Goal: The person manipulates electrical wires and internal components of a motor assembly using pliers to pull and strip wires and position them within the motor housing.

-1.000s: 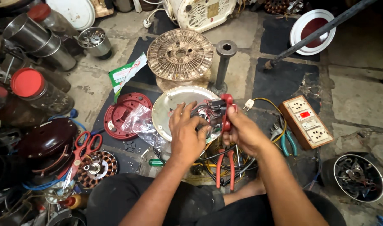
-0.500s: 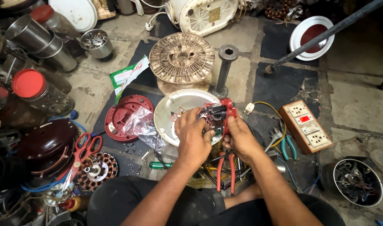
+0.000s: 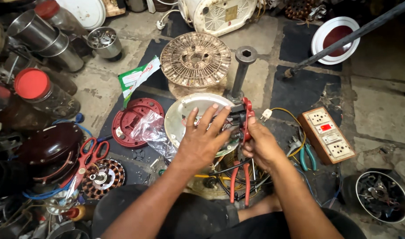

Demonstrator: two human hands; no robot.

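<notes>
Head view: left hand (image 3: 201,140), fingers spread flat on pale round cover (image 3: 185,116); right hand (image 3: 258,145) pinching red part (image 3: 246,119) at cover's right edge, nearer it, black wires (image 3: 229,167) trailing below.

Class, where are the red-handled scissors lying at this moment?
In the head view the red-handled scissors lie on the floor left of the left hand, between the dark red dome cover and the red round plate.

The left hand (image 3: 202,141) covers much of a pale round metal cover (image 3: 185,117). The small dark part (image 3: 236,116) at its fingertips is too blurred to identify. The frame edges cut off both forearms and a black pole (image 3: 348,37).
</notes>
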